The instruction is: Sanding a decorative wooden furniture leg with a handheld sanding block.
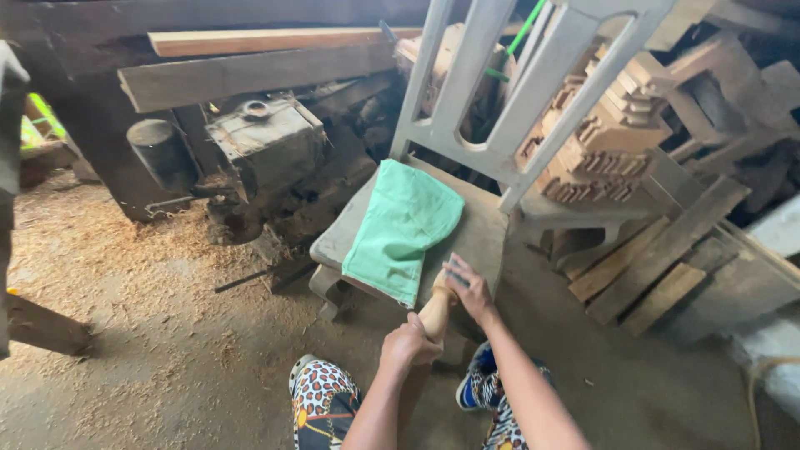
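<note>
My left hand (408,343) grips a light turned wooden piece (436,312) that rises toward the front edge of a grey wooden chair (479,237). At the top end of that piece, my right hand (467,287) presses a small grey sanding sheet (456,272) against it. A folded green cloth (402,227) lies on the chair seat and hangs over the front edge, just left of my hands. The lower part of the wooden piece is hidden behind my left arm.
A dark old machine (267,146) stands left of the chair under long planks (250,75). Stacked carved wooden parts (604,142) and boards (658,258) lie at the right. Sawdust covers the floor (142,275). My patterned shoes (321,396) show at the bottom.
</note>
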